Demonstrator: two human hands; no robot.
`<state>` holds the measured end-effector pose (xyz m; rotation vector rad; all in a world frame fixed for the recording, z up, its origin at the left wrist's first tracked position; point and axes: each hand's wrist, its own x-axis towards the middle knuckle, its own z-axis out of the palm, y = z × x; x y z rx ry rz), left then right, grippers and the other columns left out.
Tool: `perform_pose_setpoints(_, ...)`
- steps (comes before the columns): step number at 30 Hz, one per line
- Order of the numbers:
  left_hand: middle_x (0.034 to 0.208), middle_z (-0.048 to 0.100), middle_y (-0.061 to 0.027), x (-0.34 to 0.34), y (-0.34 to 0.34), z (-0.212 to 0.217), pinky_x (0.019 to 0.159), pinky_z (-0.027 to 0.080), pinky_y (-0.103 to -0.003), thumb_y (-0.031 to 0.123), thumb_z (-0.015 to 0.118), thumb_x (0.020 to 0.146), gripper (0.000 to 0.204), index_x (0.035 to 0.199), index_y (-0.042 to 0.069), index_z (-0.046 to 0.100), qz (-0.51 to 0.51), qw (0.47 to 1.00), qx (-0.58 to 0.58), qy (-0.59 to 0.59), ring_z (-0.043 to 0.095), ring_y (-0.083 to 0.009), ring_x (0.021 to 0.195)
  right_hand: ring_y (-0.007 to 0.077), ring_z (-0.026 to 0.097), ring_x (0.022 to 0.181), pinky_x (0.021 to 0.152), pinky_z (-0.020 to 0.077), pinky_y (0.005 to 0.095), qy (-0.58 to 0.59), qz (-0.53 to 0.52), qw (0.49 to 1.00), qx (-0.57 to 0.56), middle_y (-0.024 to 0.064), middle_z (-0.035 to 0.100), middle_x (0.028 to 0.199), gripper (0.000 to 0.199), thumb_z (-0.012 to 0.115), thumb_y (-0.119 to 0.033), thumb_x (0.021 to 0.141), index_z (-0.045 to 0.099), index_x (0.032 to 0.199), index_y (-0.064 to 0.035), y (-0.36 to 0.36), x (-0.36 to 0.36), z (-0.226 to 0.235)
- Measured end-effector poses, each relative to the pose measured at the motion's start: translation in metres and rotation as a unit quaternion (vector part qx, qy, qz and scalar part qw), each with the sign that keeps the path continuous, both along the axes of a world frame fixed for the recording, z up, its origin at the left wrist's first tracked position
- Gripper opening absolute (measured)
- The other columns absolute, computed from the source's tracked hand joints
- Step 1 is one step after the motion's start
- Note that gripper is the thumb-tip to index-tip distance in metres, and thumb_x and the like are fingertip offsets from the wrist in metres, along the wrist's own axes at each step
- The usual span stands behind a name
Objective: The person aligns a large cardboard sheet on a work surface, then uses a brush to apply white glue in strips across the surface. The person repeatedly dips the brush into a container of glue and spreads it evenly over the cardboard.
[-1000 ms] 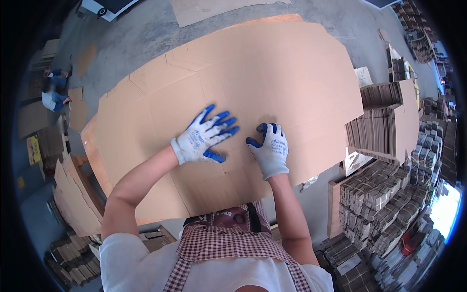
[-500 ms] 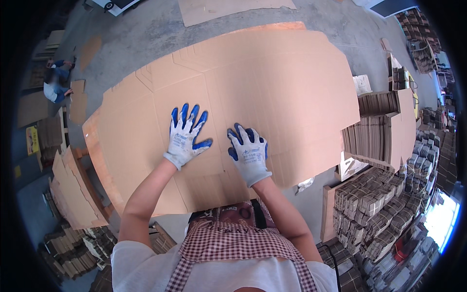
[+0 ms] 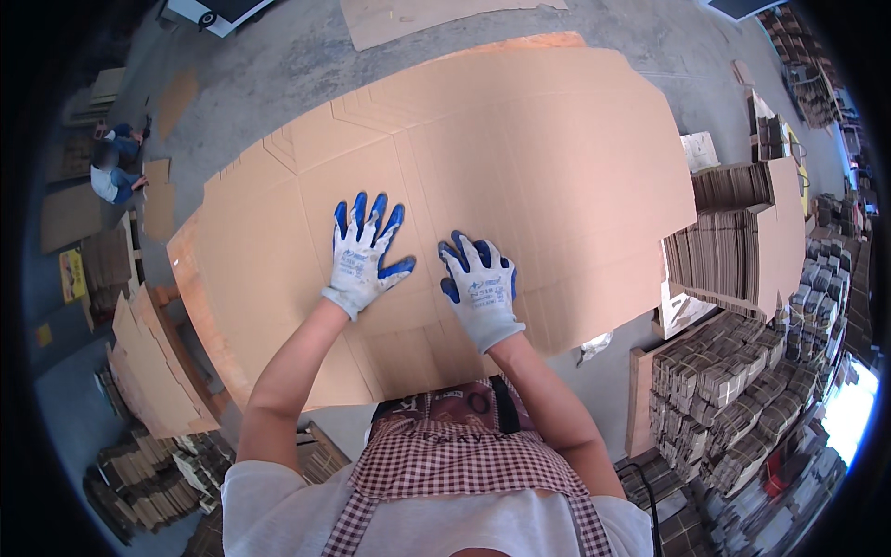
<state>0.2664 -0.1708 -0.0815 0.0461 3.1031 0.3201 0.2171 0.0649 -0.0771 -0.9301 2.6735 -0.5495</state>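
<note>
The cardboard (image 3: 566,167) lies beneath both hands, covering most of the surface (image 3: 188,269), its long axis running left to right. The left hand (image 3: 365,251) is laid on it, fingers spread; the right hand (image 3: 481,283) rests just beside, fingers loosely bent, gripping nothing. The hands are apart, the right nearer the surface's near edge, the left nearer its left edge.

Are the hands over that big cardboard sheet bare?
No, the left hand and right hand over the cardboard sheet both wear white-and-blue gloves.
</note>
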Motion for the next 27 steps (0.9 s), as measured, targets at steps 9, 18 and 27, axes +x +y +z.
perform_pose_setpoints(9,0.168,0.03,-0.0149,-0.005,0.002,0.001,0.126,0.011,-0.062,0.052,0.075,0.084,0.092,0.16,0.015,0.041,0.003,1.0,-0.016,-0.005,0.02,-0.0432,0.156,0.0313,0.046,0.137,0.104,0.0393,0.0521,-0.012,-0.002,1.0,-0.001,0.0039,0.05,0.155,0.053,0.071,-0.028,0.089,0.06,0.14,-0.0211,0.0,-0.002,0.005)
perform_pose_setpoints(18,0.168,0.03,-0.0159,-0.004,0.003,-0.002,0.126,0.011,-0.061,0.05,0.073,0.086,0.088,0.16,0.014,0.04,-0.004,1.0,-0.03,0.005,0.02,-0.043,0.156,0.0353,0.06,0.123,0.106,0.0456,0.0468,-0.101,-0.165,0.966,-0.172,0.0115,0.066,0.133,0.045,0.073,-0.027,0.091,0.065,0.132,-0.0121,0.047,0.0,0.019)
perform_pose_setpoints(27,0.168,0.029,-0.019,-0.004,0.005,-0.001,0.126,0.011,-0.063,0.05,0.068,0.089,0.088,0.161,0.01,0.037,-0.021,0.999,-0.042,0.015,0.02,-0.0448,0.156,0.037,0.066,0.111,0.097,0.0529,0.0445,-0.225,-0.196,0.931,-0.21,0.0158,0.07,0.122,0.039,0.073,-0.023,0.091,0.068,0.126,-0.0076,0.096,0.048,0.016)
